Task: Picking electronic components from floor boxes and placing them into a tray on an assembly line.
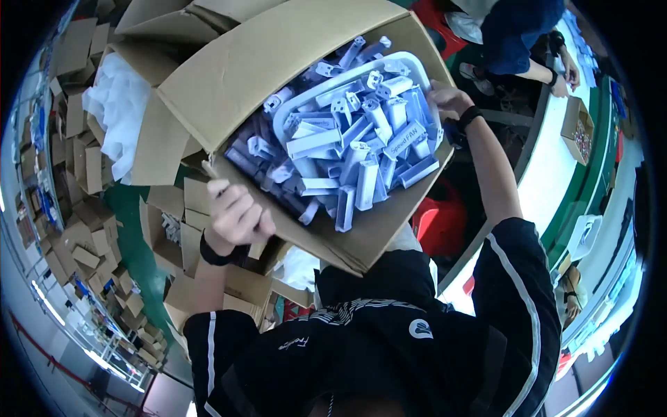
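An open cardboard box [299,240] is tilted in front of me, holding many pale plastic housings, long and hollow. Inside it a white plastic tray [417,64] lies aslant, heaped with more of these plastic housings [366,182]. My left hand [240,214] is closed at the box's near left corner, its fingers curled round the edge. On the far right side, my right hand [453,103] reaches over the box wall with its fingers bent onto the tray's rim. The fingertips there are partly hidden.
At the left stand open cartons, one with white plastic film [117,115], and stacked cardboard boxes [87,163]. A white workbench [538,201] runs along the right, bearing a small box of tiny parts [578,131]. Another person's hands [564,78] are over it. A red stool [441,226] stands beneath.
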